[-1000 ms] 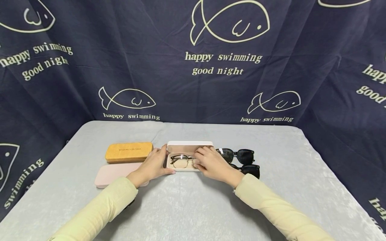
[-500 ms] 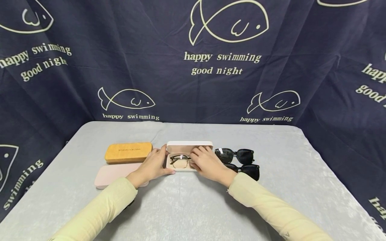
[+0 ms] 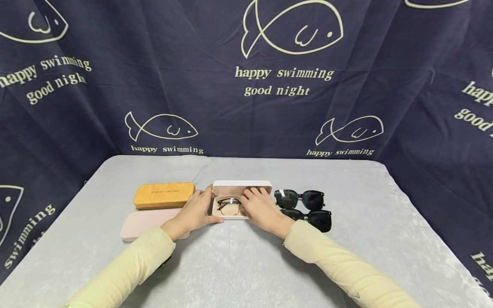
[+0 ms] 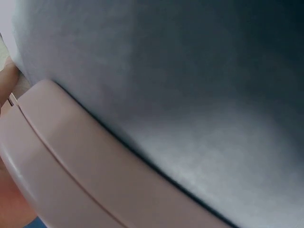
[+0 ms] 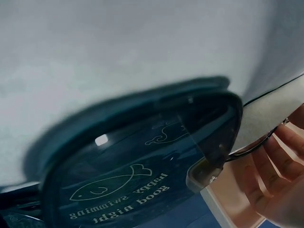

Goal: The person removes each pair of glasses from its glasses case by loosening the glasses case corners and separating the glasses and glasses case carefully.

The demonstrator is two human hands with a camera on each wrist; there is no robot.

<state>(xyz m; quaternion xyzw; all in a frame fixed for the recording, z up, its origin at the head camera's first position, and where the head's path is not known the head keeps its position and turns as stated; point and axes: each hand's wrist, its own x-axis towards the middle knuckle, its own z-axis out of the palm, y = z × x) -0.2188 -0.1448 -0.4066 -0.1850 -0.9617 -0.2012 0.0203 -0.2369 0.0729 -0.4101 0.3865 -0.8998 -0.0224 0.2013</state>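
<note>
An open white glasses case [image 3: 242, 184] stands in the middle of the table, its lid tilted up at the back. Inside lie eyeglasses [image 3: 229, 199] with a dark upper rim and clear lenses. My left hand [image 3: 196, 210] grips the case's left end, thumb at the front edge, fingers behind. The right hand [image 3: 263, 210] reaches into the right half, fingers curled at the eyeglasses' right side, hiding that lens. In the right wrist view, the fingertips [image 5: 280, 142] meet a thin dark rim. The left wrist view shows mostly the closed pink glasses case [image 4: 95, 156] beside that hand.
A mustard-yellow glasses case [image 3: 164, 195] lies behind the pink one, left of the white case. To the right, two pairs of black sunglasses lie one behind the other: the back pair [image 3: 313, 199] and the front pair [image 3: 320, 220], near the right wrist. A grey cloth covers the table [image 3: 239, 265].
My right hand has shifted left and deeper into the white case, covering more of the eyeglasses and uncovering more of the sunglasses. The left hand stays on the case's left end.
</note>
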